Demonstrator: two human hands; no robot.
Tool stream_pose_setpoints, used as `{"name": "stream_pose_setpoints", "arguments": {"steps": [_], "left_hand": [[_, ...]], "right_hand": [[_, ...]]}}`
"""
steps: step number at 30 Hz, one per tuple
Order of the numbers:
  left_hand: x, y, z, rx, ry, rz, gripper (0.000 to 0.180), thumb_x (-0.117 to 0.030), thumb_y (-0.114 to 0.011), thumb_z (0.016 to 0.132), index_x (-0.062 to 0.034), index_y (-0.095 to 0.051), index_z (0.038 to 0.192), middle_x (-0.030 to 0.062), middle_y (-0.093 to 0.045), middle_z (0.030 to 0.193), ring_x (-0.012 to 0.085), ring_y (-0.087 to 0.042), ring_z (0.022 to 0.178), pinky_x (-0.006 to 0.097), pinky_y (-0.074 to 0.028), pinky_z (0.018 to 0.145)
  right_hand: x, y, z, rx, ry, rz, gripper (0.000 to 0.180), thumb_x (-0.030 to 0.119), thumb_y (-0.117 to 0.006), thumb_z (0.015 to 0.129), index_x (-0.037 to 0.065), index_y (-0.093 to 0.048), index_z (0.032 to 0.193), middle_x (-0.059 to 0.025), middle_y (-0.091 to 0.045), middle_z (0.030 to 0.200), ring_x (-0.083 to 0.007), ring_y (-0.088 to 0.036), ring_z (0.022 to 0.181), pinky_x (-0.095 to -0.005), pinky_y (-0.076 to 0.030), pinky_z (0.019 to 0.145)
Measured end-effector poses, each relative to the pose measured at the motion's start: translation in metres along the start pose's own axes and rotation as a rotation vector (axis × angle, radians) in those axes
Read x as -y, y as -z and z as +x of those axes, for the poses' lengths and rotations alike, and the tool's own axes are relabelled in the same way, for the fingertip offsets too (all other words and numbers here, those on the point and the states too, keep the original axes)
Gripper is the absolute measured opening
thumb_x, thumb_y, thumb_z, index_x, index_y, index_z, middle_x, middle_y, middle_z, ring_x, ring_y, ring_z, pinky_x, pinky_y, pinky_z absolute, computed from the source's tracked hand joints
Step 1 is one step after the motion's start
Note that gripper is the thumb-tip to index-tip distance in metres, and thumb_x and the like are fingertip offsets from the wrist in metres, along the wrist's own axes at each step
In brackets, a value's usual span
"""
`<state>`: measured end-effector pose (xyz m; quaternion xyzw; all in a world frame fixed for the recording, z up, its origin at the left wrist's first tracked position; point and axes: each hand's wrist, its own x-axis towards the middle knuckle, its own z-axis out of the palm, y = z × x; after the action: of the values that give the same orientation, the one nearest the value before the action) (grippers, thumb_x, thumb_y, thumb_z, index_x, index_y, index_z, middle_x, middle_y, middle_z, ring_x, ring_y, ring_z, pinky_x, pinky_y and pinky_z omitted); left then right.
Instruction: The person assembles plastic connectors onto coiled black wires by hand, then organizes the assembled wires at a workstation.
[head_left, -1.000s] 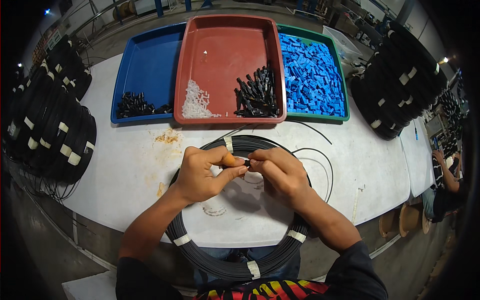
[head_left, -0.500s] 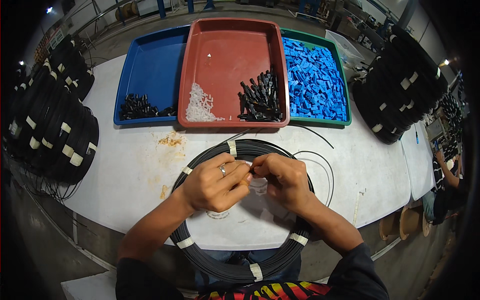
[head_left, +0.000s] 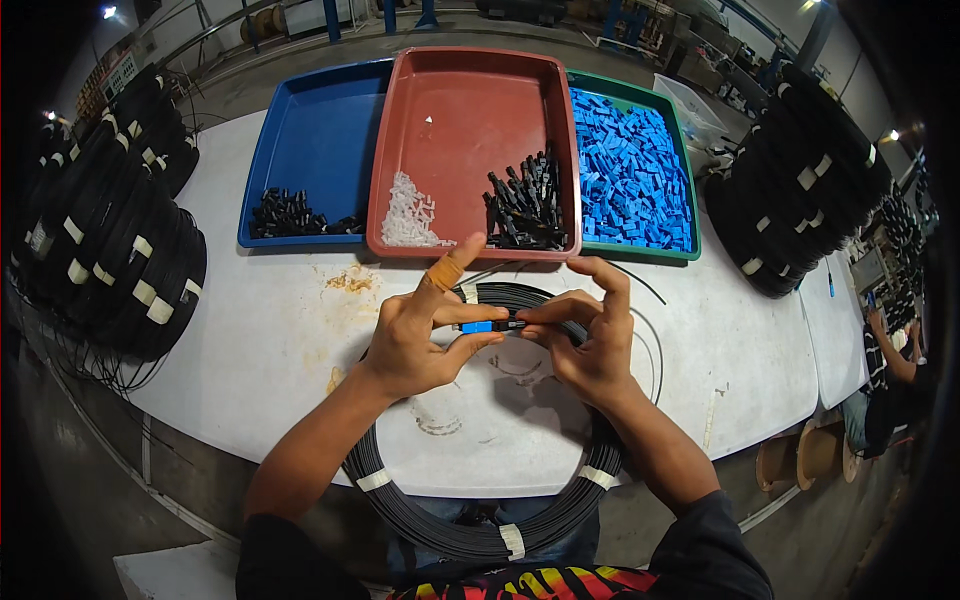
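Over the near half of the tabletop (head_left: pixel 735 345), inside the far rim of a black cable coil (head_left: pixel 440 532), we see two bare hands close together. The left hand (head_left: pixel 410 338) pinches a small blue connector (head_left: pixel 477 327) between its thumb and a bent finger. Its pointing finger, wrapped in orange tape (head_left: pixel 446 271), sticks up and away. The right hand (head_left: pixel 592 340) pinches a little black connector piece (head_left: pixel 510 325) in the same way, with its pointing finger up too. Both pinches are closed tight on their small parts.

Half a second ago the left hand was turned over, and we could not see any blue between the fingers. Now the hands have opened out a bit, and the blue and black parts show in one line, end to end. For the work in hand, we take this to mean the two parts are being fitted together. We can't tell if they are locked.

By the far edge of the tabletop sit a blue tray (head_left: pixel 325 130), a red tray (head_left: pixel 480 100) and a green tray (head_left: pixel 640 253). The coil hangs over the near edge.
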<state>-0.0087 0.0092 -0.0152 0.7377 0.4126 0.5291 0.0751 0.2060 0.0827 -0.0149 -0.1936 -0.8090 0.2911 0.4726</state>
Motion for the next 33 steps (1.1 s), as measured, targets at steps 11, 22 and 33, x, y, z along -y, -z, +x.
{"name": "stream_pose_setpoints", "arguments": {"steps": [11,22,33], "left_hand": [[0.001,0.001,0.000,0.030,0.011,0.003,0.102,-0.009,-0.089,0.074,0.0075,-0.028,0.155,0.0100,-0.079,0.093,0.0151,-0.072,0.068,0.023,-0.055,0.068],[-0.006,0.001,0.004,0.026,-0.026,0.100,0.091,-0.007,-0.090,0.073,0.0060,-0.042,0.149,0.0101,-0.079,0.088,0.0123,-0.071,0.067,0.022,-0.055,0.073],[0.005,0.004,-0.008,-0.036,-0.037,-0.048,0.060,-0.002,-0.088,0.075,0.0038,-0.056,0.126,0.0166,-0.073,0.118,0.0238,-0.077,0.091,0.030,-0.063,0.081]], "right_hand": [[0.004,0.006,0.007,0.030,-0.034,0.021,0.081,-0.019,-0.071,0.074,0.002,-0.032,0.142,-0.0136,-0.076,0.081,-0.0261,-0.077,0.080,-0.0316,-0.060,0.075],[0.007,0.012,0.006,0.053,-0.160,0.049,0.075,-0.017,-0.071,0.075,0.004,-0.036,0.137,-0.0135,-0.076,0.082,-0.0271,-0.077,0.082,-0.0326,-0.059,0.074],[0.012,0.014,0.010,0.083,-0.333,0.123,0.074,-0.024,-0.067,0.074,0.002,-0.036,0.135,-0.0098,-0.068,0.083,-0.0224,-0.075,0.085,-0.0312,-0.059,0.080]]}}
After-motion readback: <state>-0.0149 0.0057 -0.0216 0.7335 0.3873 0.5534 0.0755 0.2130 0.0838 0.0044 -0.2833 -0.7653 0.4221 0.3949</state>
